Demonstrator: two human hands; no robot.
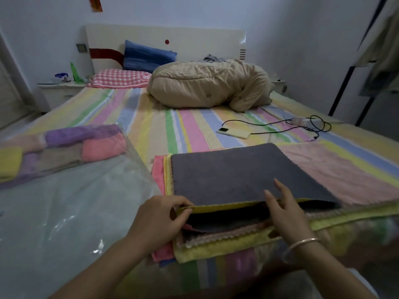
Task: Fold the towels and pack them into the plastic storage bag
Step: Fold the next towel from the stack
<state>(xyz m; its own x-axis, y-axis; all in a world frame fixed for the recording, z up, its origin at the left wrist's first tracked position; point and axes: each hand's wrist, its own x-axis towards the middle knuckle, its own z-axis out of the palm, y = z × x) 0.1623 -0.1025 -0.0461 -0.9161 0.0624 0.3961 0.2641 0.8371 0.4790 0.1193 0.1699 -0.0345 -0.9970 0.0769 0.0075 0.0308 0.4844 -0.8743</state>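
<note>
A stack of flat towels lies on the bed in front of me, a dark grey towel [233, 175] on top with a yellow towel [226, 209] just under it. My left hand [159, 221] pinches the near left corner of these top towels and lifts their edge. My right hand [285, 210] holds the same lifted edge further right, fingers straight on top of the grey cloth. Pink and yellow towels [218, 247] show beneath. The clear plastic storage bag [71, 203] spreads out to the left, with several folded towels [64, 147] inside its far end.
A phone [234, 133] with black cables lies on the striped sheet beyond the stack. A beige duvet [207, 85] and pillows sit near the headboard. A pink towel [336, 169] lies flat to the right. A nightstand stands at the far left.
</note>
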